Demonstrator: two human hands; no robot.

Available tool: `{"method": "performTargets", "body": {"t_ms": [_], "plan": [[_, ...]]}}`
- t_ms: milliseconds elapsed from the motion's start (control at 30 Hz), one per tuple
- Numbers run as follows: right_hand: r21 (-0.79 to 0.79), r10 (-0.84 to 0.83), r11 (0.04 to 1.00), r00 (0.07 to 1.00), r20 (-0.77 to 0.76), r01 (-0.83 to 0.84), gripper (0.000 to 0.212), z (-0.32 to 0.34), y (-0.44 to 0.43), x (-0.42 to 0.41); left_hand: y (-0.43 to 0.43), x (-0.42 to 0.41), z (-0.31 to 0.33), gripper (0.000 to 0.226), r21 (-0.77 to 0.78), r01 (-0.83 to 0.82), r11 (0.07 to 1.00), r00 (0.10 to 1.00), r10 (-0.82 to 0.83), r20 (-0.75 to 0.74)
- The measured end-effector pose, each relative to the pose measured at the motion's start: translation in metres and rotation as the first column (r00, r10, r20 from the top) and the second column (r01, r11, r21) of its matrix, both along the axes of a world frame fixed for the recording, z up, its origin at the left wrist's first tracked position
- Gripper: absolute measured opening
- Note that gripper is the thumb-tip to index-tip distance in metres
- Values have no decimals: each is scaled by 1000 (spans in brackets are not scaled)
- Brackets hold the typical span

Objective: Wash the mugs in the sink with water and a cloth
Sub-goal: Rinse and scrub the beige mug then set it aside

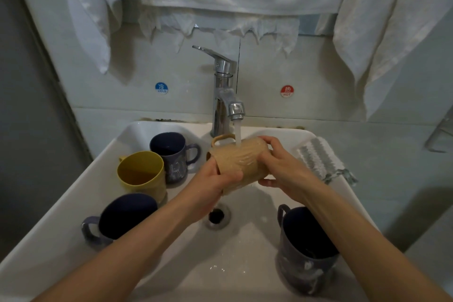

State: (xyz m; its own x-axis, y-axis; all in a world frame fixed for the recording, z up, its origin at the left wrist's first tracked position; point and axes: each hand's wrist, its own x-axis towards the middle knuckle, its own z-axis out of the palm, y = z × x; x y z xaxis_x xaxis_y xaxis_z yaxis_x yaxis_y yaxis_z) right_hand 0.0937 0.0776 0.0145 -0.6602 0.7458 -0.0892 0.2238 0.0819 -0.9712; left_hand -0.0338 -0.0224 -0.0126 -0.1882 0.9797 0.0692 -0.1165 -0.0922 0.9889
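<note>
Head view: left hand [215, 180] and right hand [282, 167], grips clamped on the tan mug [241, 158], hold it sideways under the tap [224, 95] stream above the sink [245, 250], where the yellow mug [141, 171] and three dark mugs [306, 247] apparently await washing.

1. Tan mug [241, 159] lies on its side under tap [224, 81]; water stream [237, 132] hits its wall.
2. Left hand [215, 180] grips the mouth end, right hand [282, 167] the base end.
3. In sink [245, 257]: yellow mug [142, 171], rear blue mug [171, 154], front-left blue mug [122, 218], front-right blue mug [306, 250].
4. White cloth [318, 158] lies on the right rim.
</note>
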Motion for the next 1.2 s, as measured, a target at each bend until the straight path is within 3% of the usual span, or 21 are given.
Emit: {"method": "performTargets", "body": {"t_ms": [133,300,433,500,567,667,833,900,1000,1200], "plan": [[57,22,998,999,24,-24,49,-1,-2,-1,1,-2,0,66,-3,-1,1000,1000,1,16],[-93,-36,995,999,-14,35,34,2,-2,-1,0,2,1,44,6,14,1000,1000,-14,10],[57,7,998,999,44,-10,50,-3,-4,-3,-1,3,2,40,6,5,1000,1000,-5,22],[110,13,994,999,50,-19,57,-5,-4,-4,-1,3,1,49,22,0,1000,999,-1,40],[53,-14,999,1000,11,13,48,-3,-4,-4,0,2,0,59,44,16,999,999,-18,47],[-61,-57,997,998,-35,55,37,1,-4,-3,0,3,2,49,54,39,998,998,-42,54],[91,-24,996,998,58,19,57,-4,-7,-6,0,3,1,56,47,32,998,996,-36,81],[29,-61,998,998,-3,61,48,-4,-7,-7,2,2,0,63,42,33,999,997,-36,75],[-32,-84,996,996,-41,83,38,-3,-5,-6,1,4,1,51,43,34,999,998,-36,59],[136,-40,990,998,38,35,58,-6,-7,-7,1,0,-1,51,81,45,996,995,-52,80]]}}
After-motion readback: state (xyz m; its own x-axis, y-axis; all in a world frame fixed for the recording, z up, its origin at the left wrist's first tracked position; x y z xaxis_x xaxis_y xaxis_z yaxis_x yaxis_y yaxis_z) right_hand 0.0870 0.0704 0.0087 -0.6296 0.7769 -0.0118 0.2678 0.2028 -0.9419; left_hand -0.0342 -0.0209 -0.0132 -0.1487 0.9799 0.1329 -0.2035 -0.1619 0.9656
